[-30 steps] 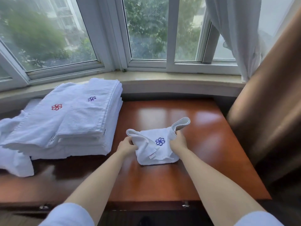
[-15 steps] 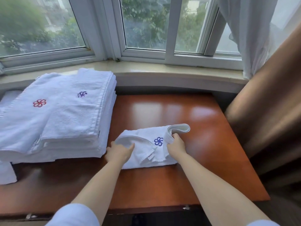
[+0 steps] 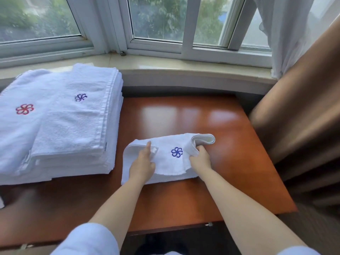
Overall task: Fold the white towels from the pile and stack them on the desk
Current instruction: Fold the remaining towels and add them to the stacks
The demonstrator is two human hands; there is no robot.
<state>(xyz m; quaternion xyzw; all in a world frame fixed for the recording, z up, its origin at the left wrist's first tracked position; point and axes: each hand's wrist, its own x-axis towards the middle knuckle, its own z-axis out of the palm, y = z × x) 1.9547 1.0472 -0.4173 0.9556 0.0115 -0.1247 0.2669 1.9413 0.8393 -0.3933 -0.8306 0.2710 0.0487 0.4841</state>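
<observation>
A small white towel (image 3: 171, 162) with a blue flower mark lies partly folded on the brown desk (image 3: 184, 203). My left hand (image 3: 142, 165) rests on its left part, index finger stretched out and pressing the cloth down. My right hand (image 3: 200, 160) pinches the towel's right fold, whose looped end sticks out to the right. To the left stands a stack of folded white towels (image 3: 60, 126); its top ones carry a red and a purple flower mark.
A window sill (image 3: 184, 65) and windows run behind the desk. A brown curtain (image 3: 298, 116) hangs close at the right, with a white sheer curtain (image 3: 287, 30) above it. The desk's front edge is near my arms.
The towel has come down flatter onto the desk. My left hand moved from gripping the left corner to pressing on top with a stretched finger. My right hand keeps its pinch.
</observation>
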